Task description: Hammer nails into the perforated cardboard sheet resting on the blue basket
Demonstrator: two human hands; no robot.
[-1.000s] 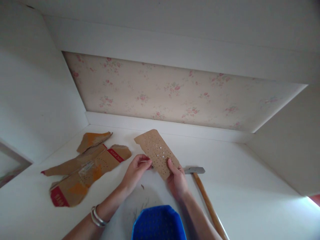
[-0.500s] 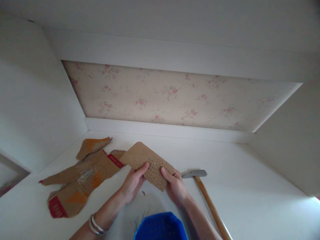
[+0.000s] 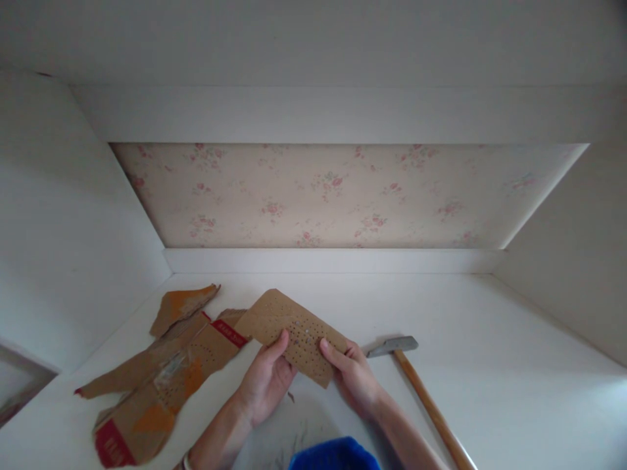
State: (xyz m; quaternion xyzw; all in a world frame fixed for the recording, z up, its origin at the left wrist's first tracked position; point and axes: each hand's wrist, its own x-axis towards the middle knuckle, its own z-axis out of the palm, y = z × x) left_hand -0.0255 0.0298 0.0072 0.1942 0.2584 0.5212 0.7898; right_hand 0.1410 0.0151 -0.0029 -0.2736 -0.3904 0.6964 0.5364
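Between both hands is a flat piece of brown cardboard [image 3: 298,320], held tilted and dotted with many small holes. My left hand [image 3: 264,378] pinches its lower left edge, thumb on top. On its right edge my right hand [image 3: 353,373] grips it the same way, the fingers partly hidden beneath. Just right of that hand lies a hammer [image 3: 427,399] with a wooden handle and a grey metal head. A blue plastic basket [image 3: 336,457] shows only in part at the bottom edge, below the hands.
Torn cardboard [image 3: 147,418] with red print, orange stains and clear tape lies on the white surface [image 3: 490,365] at left. A smaller torn cardboard scrap [image 3: 179,308] is behind it. White panels and floral wallpaper [image 3: 337,196] close off the back.
The view has tilted slightly, so the basket sits lower and further right in the picture. Both hands keep hold of the cardboard, which has barely moved.
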